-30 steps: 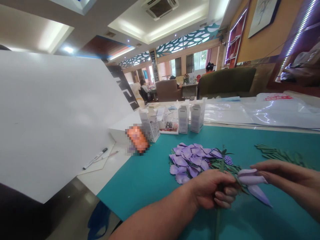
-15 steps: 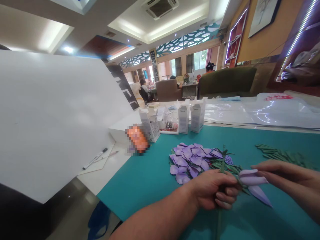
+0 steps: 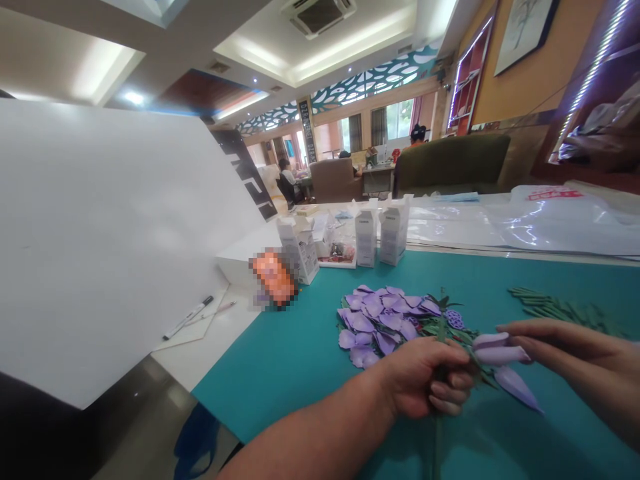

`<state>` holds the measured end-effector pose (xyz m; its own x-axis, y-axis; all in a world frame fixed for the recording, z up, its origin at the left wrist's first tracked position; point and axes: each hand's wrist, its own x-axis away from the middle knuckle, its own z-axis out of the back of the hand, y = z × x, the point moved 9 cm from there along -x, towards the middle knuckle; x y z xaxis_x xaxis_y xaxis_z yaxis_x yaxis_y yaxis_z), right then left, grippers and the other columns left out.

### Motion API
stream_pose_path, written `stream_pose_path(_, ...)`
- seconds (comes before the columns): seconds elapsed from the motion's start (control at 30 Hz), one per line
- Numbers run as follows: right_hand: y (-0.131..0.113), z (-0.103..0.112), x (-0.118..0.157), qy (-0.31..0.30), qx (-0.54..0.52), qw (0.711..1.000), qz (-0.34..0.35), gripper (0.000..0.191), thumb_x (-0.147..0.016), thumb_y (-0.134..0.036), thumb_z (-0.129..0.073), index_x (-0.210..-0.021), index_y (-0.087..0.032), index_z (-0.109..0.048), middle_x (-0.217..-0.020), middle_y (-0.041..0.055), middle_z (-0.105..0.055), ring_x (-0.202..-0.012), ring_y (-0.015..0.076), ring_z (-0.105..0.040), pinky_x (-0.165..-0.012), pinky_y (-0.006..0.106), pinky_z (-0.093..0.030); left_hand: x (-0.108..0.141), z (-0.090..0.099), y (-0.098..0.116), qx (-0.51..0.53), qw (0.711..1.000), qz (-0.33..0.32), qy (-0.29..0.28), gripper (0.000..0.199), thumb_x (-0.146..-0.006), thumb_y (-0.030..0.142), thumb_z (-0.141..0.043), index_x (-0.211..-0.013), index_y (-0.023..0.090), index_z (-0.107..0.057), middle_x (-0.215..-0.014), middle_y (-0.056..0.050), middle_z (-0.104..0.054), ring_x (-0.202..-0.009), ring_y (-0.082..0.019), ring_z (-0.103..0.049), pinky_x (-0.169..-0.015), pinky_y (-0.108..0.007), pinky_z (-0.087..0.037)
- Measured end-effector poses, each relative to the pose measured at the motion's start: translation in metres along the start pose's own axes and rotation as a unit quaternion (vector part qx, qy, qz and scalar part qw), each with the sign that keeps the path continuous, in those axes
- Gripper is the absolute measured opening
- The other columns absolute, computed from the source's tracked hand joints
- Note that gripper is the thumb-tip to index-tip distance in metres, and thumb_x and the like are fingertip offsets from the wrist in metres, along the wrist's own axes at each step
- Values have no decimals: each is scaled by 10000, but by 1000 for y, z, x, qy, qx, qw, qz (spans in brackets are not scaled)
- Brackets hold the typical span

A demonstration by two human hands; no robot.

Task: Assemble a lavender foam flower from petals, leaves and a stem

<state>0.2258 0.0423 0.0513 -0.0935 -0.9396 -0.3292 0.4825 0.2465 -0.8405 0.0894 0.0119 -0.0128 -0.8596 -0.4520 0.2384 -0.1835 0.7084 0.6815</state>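
My left hand is closed around the green stem of an artificial flower, which runs upright through the fist, with small green leaves above it. From the right side of that fist the lilac petals point sideways, two curled together and one hanging lower. My right hand reaches in from the right, its fingertips touching the upper petals; the far sides of the fingers are hidden. Just behind the left hand lies a pile of loose purple flowers with green parts.
Green stems lie on the teal mat at right. White boxes stand along its far edge, beside a blurred orange object. A large white board rises at left, with a marker by it. People sit further back.
The lilac petals and right fingertips have shifted slightly left and up. My left hand keeps its grip on the stem. The whole view has moved a little.
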Motion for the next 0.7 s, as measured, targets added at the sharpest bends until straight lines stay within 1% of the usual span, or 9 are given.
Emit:
stream_pose_path(0.1,-5,-4,0,-31,6,999,31,360,-549,-714,-669,-653,-379,-746,-708,29,-750,-659,273,-692,-576,364,-585,1,0,0,-6,1000,-1,8,138,-759,150,-508,-668,174,-408,-501,81,-353,-329,-21,-202,-396,-223,-52)
stream_pose_path(0.2,-9,-6,1,-50,-10,999,16,299,-570,-636,-701,-664,-357,-752,-714,26,-751,-647,256,-687,-566,337,-575,1,1,1,-12,1000,-4,22,120,-761,153,-500,-674,172,-419,-503,80,-359,-332,-23,-194,-387,-213,-58)
stream_pose_path(0.33,0,3,1,-12,-57,998,-38,327,-576,-565,-727,-705,-267,-763,-627,36,-713,-585,204,-648,-534,283,-540,2,5,4,-16,997,-19,67,138,-774,181,-508,-678,175,-410,-502,84,-348,-347,-24,-172,-376,-189,-71)
stream_pose_path(0.4,13,12,-1,14,-81,995,-62,381,-609,-566,-721,-745,-213,-761,-659,57,-712,-593,183,-631,-554,274,-530,3,8,7,-14,996,-30,86,170,-776,191,-529,-675,177,-394,-514,82,-358,-357,-19,-183,-378,-174,-81)
stream_pose_path(0.47,29,22,-5,34,-103,990,-86,420,-636,-565,-721,-784,-173,-753,-703,75,-713,-613,170,-626,-579,273,-527,3,10,9,-8,993,-41,107,157,-785,211,-542,-699,172,-416,-528,80,-365,-366,-15,-197,-382,-162,-83)
stream_pose_path(0.57,48,51,-9,94,-129,982,-102,434,-608,-549,-749,-788,-155,-738,-645,53,-681,-585,151,-604,-557,258,-506,2,15,10,-5,989,-50,137,169,-807,217,-533,-689,165,-425,-532,72,-373,-366,-13,-219,-379,-156,-99)
stream_pose_path(0.6,52,65,-10,125,-126,980,-95,421,-619,-540,-741,-794,-157,-734,-631,39,-669,-573,139,-591,-552,249,-496,2,16,11,-6,988,-53,145,184,-817,223,-534,-683,162,-423,-531,71,-374,-365,-12,-222,-378,-155,-101)
stream_pose_path(0.67,56,90,-12,154,-102,979,-81,405,-626,-519,-728,-798,-151,-726,-589,21,-637,-542,131,-565,-528,251,-480,1,18,12,-10,986,-57,154,206,-827,242,-551,-678,155,-437,-531,70,-376,-364,-7,-222,-376,-153,-114)
stream_pose_path(0.7,59,109,-10,197,-80,974,-74,404,-622,-517,-713,-791,-150,-720,-571,13,-622,-532,129,-559,-517,250,-474,1,19,12,-12,985,-60,160,219,-831,250,-559,-675,153,-438,-530,72,-373,-365,-6,-222,-377,-151,-124)
